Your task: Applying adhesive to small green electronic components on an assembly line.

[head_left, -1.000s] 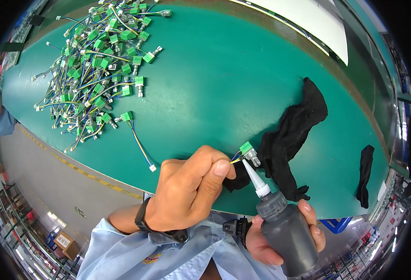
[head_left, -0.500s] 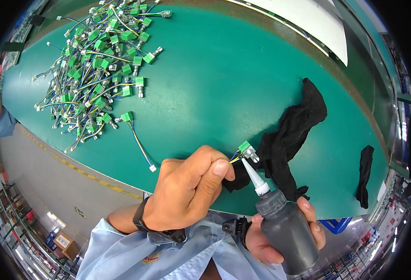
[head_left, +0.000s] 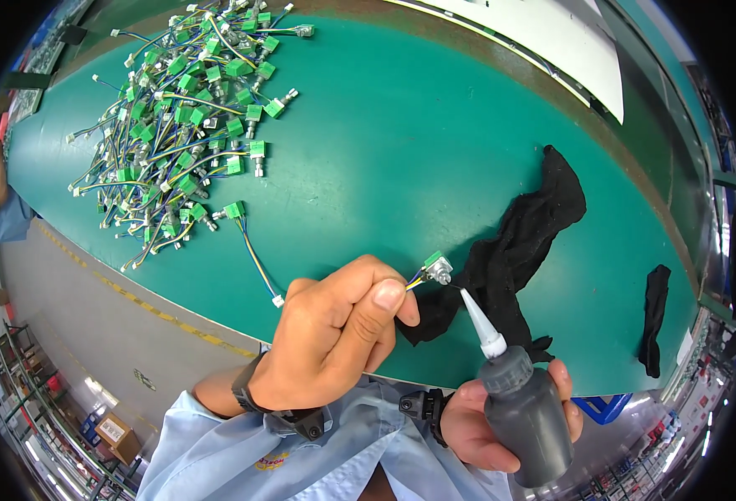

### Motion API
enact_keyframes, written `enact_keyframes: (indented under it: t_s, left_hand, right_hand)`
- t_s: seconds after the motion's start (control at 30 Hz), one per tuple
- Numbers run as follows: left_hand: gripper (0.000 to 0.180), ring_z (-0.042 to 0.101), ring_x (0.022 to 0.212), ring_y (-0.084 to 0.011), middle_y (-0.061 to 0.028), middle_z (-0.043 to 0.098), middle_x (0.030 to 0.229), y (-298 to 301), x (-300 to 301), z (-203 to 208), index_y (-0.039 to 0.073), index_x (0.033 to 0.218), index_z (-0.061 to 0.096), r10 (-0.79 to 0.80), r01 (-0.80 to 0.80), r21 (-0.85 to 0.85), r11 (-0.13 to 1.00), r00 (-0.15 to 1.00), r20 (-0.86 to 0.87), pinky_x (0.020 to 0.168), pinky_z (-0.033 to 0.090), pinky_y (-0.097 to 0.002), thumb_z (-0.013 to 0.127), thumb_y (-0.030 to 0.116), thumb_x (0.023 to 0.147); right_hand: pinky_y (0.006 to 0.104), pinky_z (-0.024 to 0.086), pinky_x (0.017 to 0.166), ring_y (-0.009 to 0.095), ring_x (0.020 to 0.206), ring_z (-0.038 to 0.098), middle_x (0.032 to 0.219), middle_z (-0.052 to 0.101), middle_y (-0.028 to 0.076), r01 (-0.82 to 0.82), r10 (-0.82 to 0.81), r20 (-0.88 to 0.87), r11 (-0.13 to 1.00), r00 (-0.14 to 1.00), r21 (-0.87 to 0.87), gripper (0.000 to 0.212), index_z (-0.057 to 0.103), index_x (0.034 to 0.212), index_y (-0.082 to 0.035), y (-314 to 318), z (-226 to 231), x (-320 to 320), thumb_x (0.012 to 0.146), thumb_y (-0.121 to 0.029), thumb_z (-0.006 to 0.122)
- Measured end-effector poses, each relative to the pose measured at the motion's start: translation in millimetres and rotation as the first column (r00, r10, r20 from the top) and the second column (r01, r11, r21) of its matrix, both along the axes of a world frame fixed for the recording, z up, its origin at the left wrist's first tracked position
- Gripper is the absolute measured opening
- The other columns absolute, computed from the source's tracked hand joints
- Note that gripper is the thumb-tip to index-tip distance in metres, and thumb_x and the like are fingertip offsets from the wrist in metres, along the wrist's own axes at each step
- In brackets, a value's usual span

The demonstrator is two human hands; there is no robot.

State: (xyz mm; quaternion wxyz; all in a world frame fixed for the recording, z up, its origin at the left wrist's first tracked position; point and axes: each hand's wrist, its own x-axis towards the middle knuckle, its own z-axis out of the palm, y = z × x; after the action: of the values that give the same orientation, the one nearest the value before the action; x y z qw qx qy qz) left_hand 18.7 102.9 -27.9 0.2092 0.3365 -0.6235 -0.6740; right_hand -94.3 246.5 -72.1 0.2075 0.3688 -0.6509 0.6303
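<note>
My left hand (head_left: 334, 334) pinches the coloured wires of a small green connector part (head_left: 435, 267) and holds it up over the green table (head_left: 401, 159). My right hand (head_left: 485, 417) grips a dark grey squeeze bottle (head_left: 531, 417) with a white tapered nozzle (head_left: 478, 317). The nozzle tip points up at the metal end of the part and sits just below it, almost touching. Both hands are at the table's near edge, in front of a black cloth (head_left: 518, 250).
A large heap of the same green parts with blue and yellow wires (head_left: 184, 125) lies at the far left. One single part (head_left: 247, 234) lies apart from it. A second small black cloth (head_left: 653, 317) lies at the right. A white sheet (head_left: 551, 42) sits at the far edge.
The nozzle tip has dropped slightly away from the green part, and my right hand with the bottle has shifted a little down and right. The left hand holds nearly still.
</note>
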Motion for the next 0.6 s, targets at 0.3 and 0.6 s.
enact_keyframes:
  t_s: [0.3,0.6]
  left_hand:
    - [0.034,0.041,0.04,-0.0048,-0.0014,0.048,0.047,-3,8,2,-0.001,0.088,0.058,0.012,0.0,0.224,0.975,0.999,-0.052,0.042,0.031,-0.0219,0.041,0.022,0.106]
    - [0.031,0.035,0.042,-0.0043,0.0001,0.049,0.051,-16,11,4,-0.002,0.096,0.055,-0.017,0.138,0.536,0.833,0.975,-0.223,0.044,0.03,-0.0206,0.039,0.022,0.106]
  right_hand:
    - [0.0362,0.051,0.087,0.037,0.112,0.054,0.134,0.034,0.025,-0.149,0.156,0.036,0.978,0.987,-0.146,0.069,0.027,0.133,0.012,12,-5,-1,0.103,-0.05,0.024]
    - [0.0372,0.048,0.089,0.035,0.113,0.053,0.134,0.035,0.021,-0.045,0.044,0.117,0.999,0.992,0.005,0.072,0.028,0.133,0.01,9,2,0,0.102,-0.055,0.022]
